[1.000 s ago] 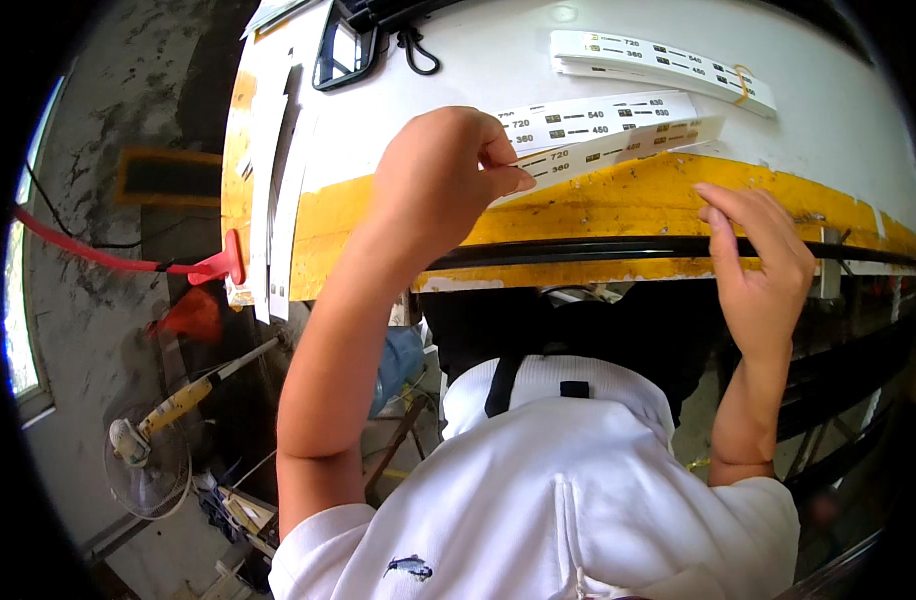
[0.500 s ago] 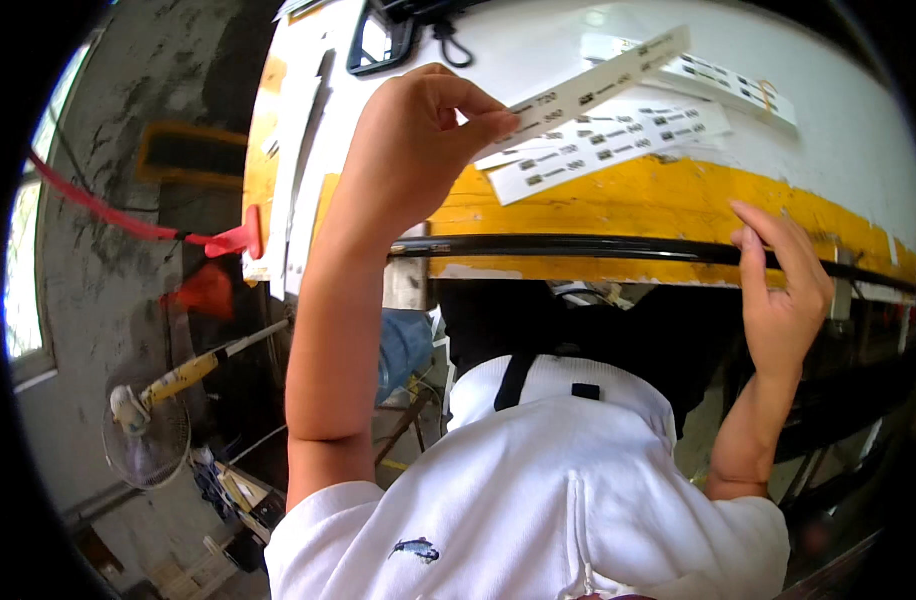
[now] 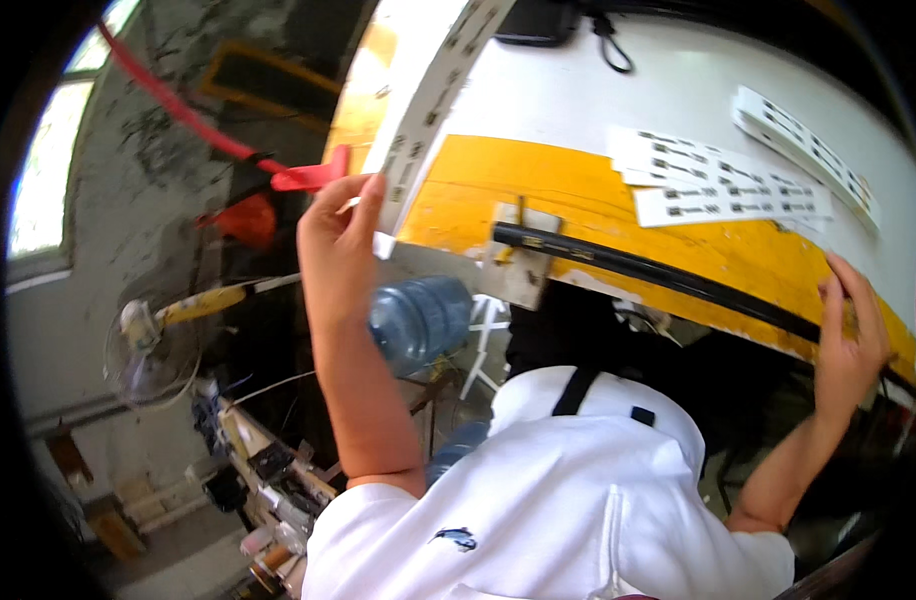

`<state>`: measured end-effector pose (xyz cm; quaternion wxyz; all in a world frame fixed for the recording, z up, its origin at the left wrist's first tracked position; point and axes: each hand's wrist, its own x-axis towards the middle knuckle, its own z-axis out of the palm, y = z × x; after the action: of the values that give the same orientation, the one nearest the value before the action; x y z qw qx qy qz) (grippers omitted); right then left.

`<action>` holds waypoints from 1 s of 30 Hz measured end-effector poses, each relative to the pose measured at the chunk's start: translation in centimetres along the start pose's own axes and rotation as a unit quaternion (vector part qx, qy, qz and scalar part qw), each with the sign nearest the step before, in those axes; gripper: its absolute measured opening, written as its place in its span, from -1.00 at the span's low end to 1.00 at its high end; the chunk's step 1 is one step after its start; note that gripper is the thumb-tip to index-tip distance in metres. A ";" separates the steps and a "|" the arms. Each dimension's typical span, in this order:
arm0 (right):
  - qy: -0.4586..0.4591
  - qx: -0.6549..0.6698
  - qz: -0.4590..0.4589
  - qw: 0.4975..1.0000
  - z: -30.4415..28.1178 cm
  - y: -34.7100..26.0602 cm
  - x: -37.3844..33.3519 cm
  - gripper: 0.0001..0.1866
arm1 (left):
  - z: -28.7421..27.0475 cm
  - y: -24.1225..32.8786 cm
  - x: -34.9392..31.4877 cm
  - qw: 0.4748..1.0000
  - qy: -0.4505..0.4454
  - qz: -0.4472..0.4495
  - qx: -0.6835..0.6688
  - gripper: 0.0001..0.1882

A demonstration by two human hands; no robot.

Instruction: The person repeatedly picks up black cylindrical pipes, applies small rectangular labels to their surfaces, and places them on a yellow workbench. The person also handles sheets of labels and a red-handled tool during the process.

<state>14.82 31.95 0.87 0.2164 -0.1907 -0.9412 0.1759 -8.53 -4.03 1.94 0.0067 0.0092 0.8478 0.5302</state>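
Note:
My left hand (image 3: 340,225) is closed at the table's left corner, thumb and fingertips pinched at the edge of a long white label strip (image 3: 440,100) with black print. The strip slants up and away over the table's left side. My right hand (image 3: 853,345) is bent around a long black tube (image 3: 658,275) near its right part, with the thumb and forefinger reaching past it. That tube lies along the table's near edge, its left end over a small metal plate (image 3: 518,275). Several printed label strips (image 3: 733,205) lie fanned out between my hands.
A thicker stack of label strips (image 3: 808,155) lies at the right on the white tabletop (image 3: 668,85). A black device (image 3: 538,22) with a cord is at the back. A red clamp-like piece (image 3: 313,177) sits at the left corner. Below are a blue water bottle (image 3: 418,322) and a fan (image 3: 148,345).
My left hand has carried the strip leftward, away from the fanned strips, and turned it steeper. The whole view has shifted and tilted. My right hand keeps its place at the tube.

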 end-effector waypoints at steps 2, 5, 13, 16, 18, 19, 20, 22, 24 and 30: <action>0.001 -0.010 -0.043 0.999 0.6 -0.6 1.1 -0.79 | -0.2 -0.9 -0.4 0.944 0.059 0.171 0.276 -0.78; -0.004 0.002 -0.067 0.998 1.6 -2.0 1.9 -0.78 | 3.2 1.9 -2.7 0.913 0.049 0.279 0.292 -0.73; -0.055 -0.015 -0.012 0.998 4.9 -1.7 4.7 -0.73 | 14.2 6.2 -8.8 0.824 -0.319 0.416 0.216 -0.28; -0.069 -0.030 0.009 0.997 5.2 -1.7 4.9 -0.71 | 16.0 5.4 -8.9 0.821 -0.307 0.418 0.239 -0.24; -0.067 -0.033 0.008 0.997 5.4 -1.6 4.8 -0.70 | 16.4 5.4 -8.7 0.816 -0.313 0.407 0.267 -0.19; -0.060 -0.034 0.010 0.998 5.6 -1.6 4.8 -0.71 | 16.5 5.4 -8.6 0.811 -0.316 0.401 0.284 -0.16; -0.053 -0.034 0.012 0.998 5.7 -1.5 4.8 -0.71 | 16.6 5.2 -8.5 0.810 -0.313 0.404 0.288 -0.12; -0.047 -0.031 0.018 0.998 5.9 -1.4 4.8 -0.73 | 16.9 5.0 -8.3 0.808 -0.311 0.413 0.283 -0.18; -0.047 -0.025 0.028 0.998 5.9 -1.3 4.8 -0.75 | 17.1 4.9 -8.3 0.805 -0.313 0.415 0.285 -0.21; -0.020 -0.063 0.028 0.997 6.3 -1.6 4.5 -0.82 | 17.2 6.3 -8.1 0.805 -0.334 0.380 0.311 -0.21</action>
<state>7.68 30.97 -2.28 0.1797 -0.2269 -0.9489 0.1257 0.01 14.02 0.04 0.0843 0.5089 0.8411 0.1628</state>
